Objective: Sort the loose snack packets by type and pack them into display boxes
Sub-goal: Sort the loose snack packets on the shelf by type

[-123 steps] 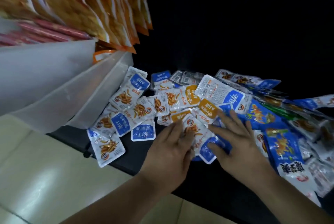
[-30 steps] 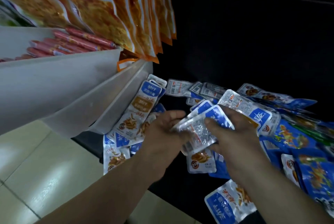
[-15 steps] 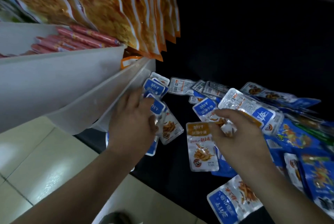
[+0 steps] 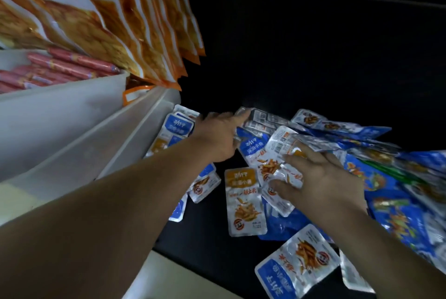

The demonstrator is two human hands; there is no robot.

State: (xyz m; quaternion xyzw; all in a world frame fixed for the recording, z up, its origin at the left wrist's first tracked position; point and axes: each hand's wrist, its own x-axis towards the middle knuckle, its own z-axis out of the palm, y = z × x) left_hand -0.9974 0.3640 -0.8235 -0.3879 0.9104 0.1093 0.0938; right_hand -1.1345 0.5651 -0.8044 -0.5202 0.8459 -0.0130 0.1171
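Loose snack packets lie spread over a black surface (image 4: 212, 245): small silver ones with blue labels (image 4: 255, 149), one with an orange label (image 4: 243, 202), and larger blue bags (image 4: 395, 216) at the right. My left hand (image 4: 219, 137) reaches across the pile, its fingertips touching silver packets (image 4: 263, 115) at the back. My right hand (image 4: 321, 178) lies with spread fingers on silver packets in the middle of the pile. A stack of blue-label packets (image 4: 177, 127) sits beside the white bin wall.
White plastic display bins (image 4: 72, 125) stand at the left, one holding red sausage sticks (image 4: 60, 67). Large orange snack bags (image 4: 120, 21) hang above them. A blue-label packet (image 4: 296, 267) lies near the front edge. Pale floor tiles (image 4: 169, 279) show below.
My left hand has moved from the blue-label stack by the bin rightward and back to the silver packets. My right hand has settled flat on the pile. The orange-label packet stays put.
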